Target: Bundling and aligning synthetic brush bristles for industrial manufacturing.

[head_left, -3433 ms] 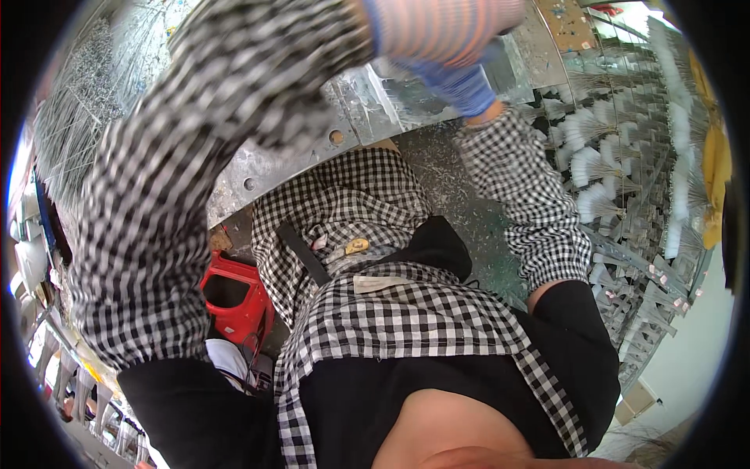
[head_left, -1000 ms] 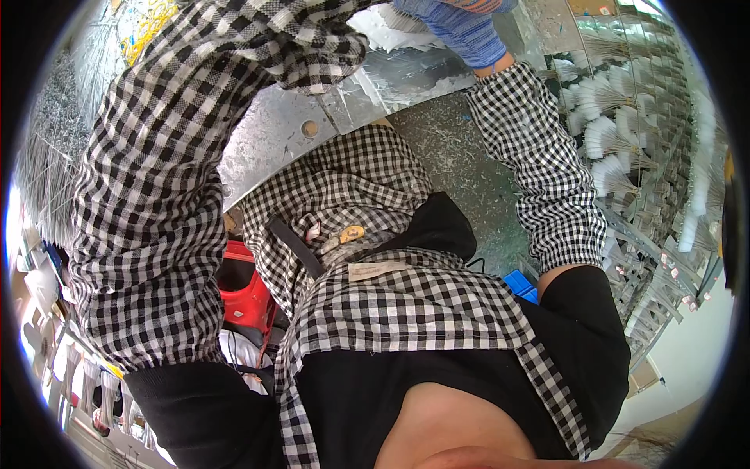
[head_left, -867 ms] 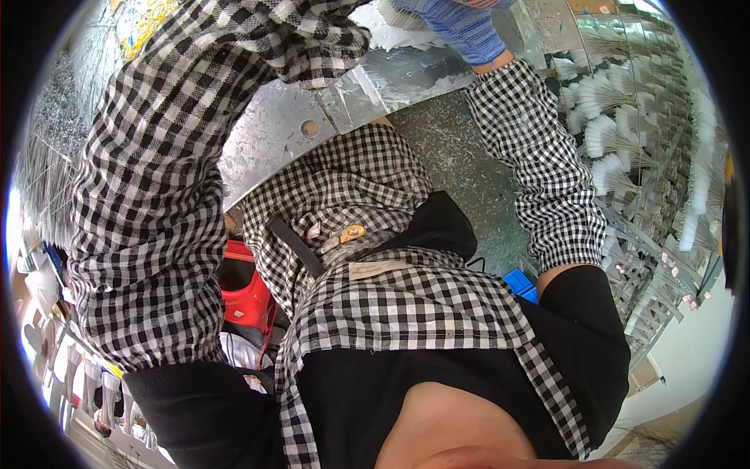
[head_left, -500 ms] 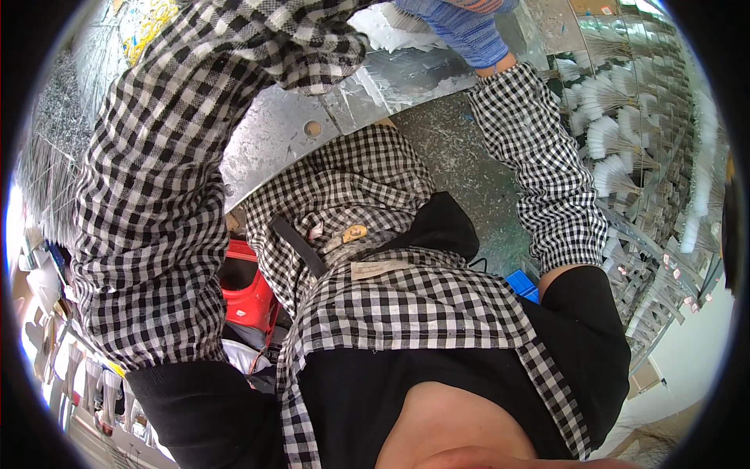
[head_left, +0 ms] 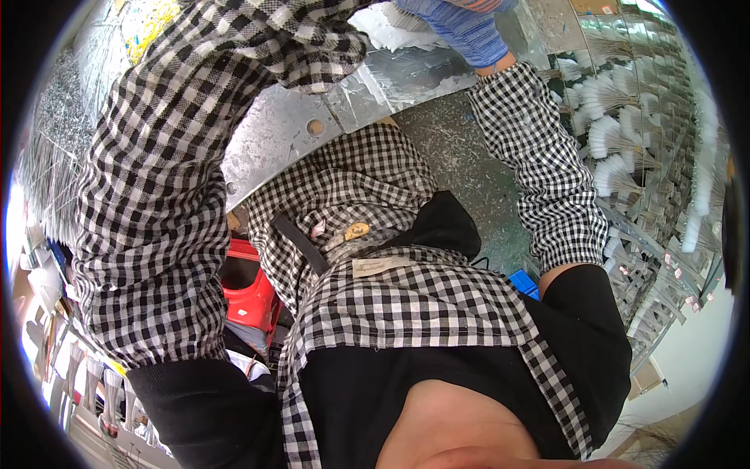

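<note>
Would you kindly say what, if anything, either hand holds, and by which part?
That cannot be told: the picture's top edge cuts off the gloved right hand, and the left hand cannot be made out.

Free room extends over the near left part of the metal desk [head_left: 269, 133], around its round hole [head_left: 315, 127], and through the gap between the desk's front edge and the right sleeve [head_left: 539, 156], with the littered floor [head_left: 453, 152] below. The gloved right hand [head_left: 462, 30] and adjacent white material [head_left: 389, 31] obstruct the desk's upper part, while the left sleeve [head_left: 156, 203] bars access toward the wire bundles [head_left: 58, 164]. Stacked brushes [head_left: 617, 141] bound the right side; below, the aproned lap [head_left: 336, 180] and a red object [head_left: 251, 301] narrow passage.
</note>
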The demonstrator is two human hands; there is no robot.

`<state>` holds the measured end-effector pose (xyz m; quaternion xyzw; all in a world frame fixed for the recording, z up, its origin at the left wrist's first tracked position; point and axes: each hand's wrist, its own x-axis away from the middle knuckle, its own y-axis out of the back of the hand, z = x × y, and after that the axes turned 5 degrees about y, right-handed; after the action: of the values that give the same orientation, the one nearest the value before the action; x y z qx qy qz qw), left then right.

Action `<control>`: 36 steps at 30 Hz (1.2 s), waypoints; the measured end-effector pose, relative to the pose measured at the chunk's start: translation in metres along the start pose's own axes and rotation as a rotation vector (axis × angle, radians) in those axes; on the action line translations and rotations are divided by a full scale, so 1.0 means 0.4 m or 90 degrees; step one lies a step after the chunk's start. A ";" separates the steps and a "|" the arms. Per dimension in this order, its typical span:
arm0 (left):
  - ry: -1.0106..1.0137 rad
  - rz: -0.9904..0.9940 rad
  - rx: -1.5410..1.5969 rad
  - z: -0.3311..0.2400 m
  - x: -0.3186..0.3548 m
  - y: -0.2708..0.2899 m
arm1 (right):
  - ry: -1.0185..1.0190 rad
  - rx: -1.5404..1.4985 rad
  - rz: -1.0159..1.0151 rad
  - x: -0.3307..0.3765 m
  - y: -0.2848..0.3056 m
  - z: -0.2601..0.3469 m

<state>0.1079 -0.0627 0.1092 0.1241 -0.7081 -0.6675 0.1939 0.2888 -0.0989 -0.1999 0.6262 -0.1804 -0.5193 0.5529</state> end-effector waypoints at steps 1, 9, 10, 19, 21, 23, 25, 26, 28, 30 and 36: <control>-0.003 0.001 0.028 -0.001 0.002 0.003 | -0.001 -0.003 -0.002 0.002 -0.002 -0.015; 0.002 0.025 -0.014 -0.006 -0.005 0.014 | -0.019 -0.020 -0.009 0.011 -0.015 -0.020; 0.008 0.047 -0.007 -0.007 -0.005 0.018 | -0.021 -0.022 -0.010 0.014 -0.014 -0.023; -0.013 0.024 0.000 -0.012 0.001 0.006 | -0.036 -0.044 -0.016 0.035 -0.029 -0.033; 0.040 0.081 -0.029 -0.037 -0.015 0.019 | -0.041 -0.044 -0.016 0.039 -0.024 -0.039; 0.097 0.143 -0.062 -0.040 -0.016 0.019 | -0.043 -0.049 -0.021 0.034 -0.025 -0.032; 0.033 -0.005 0.011 -0.026 -0.002 0.002 | -0.043 -0.061 -0.032 0.022 -0.028 -0.016; 0.031 -0.008 0.010 -0.024 -0.003 0.001 | -0.045 -0.060 -0.035 0.017 -0.025 -0.021; -0.015 -0.053 -0.024 -0.018 -0.006 0.007 | -0.048 -0.060 -0.042 0.008 -0.019 -0.026; -0.043 0.001 -0.020 -0.011 0.007 0.046 | -0.049 -0.065 -0.051 0.006 0.002 -0.016; -0.070 -0.233 0.098 0.025 0.047 -0.029 | -0.029 -0.092 -0.097 -0.040 0.050 0.096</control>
<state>0.0857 -0.0627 0.0994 0.2288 -0.7322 -0.6412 0.0202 0.2571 -0.1121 -0.1693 0.5848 -0.1067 -0.5856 0.5511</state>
